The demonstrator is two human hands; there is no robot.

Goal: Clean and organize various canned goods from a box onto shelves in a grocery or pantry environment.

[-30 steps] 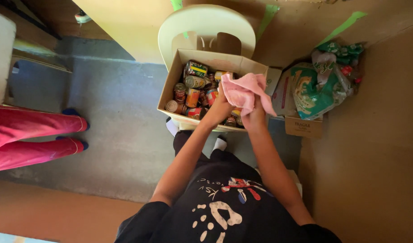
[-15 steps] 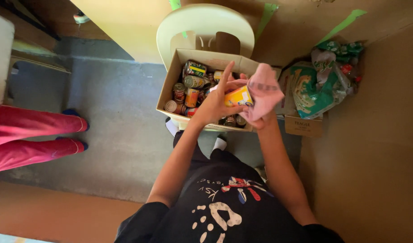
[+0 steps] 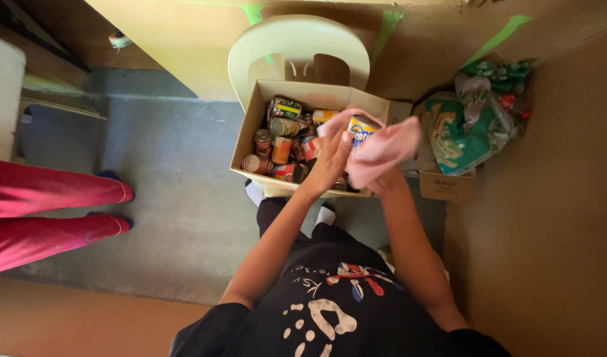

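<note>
An open cardboard box [image 3: 252, 124] rests on a cream plastic chair [image 3: 297, 46] and holds several food cans [image 3: 282, 135]. Above the box's right side my left hand [image 3: 331, 155] grips a can with a yellow and blue label [image 3: 361, 128]. My right hand [image 3: 381, 177] presses a pink cloth [image 3: 386, 149] around that can; the cloth hides most of the hand and the can's lower part.
A green and white plastic bag [image 3: 463, 129] of goods sits on a smaller cardboard box [image 3: 447, 186] to the right. Another person's legs in red trousers [image 3: 49, 211] reach in from the left over grey concrete floor. A brown wall runs along the right.
A second ago the pink cloth covered the can in both hands. The can has since turned so its label shows, and the cloth has shifted to its right side.
</note>
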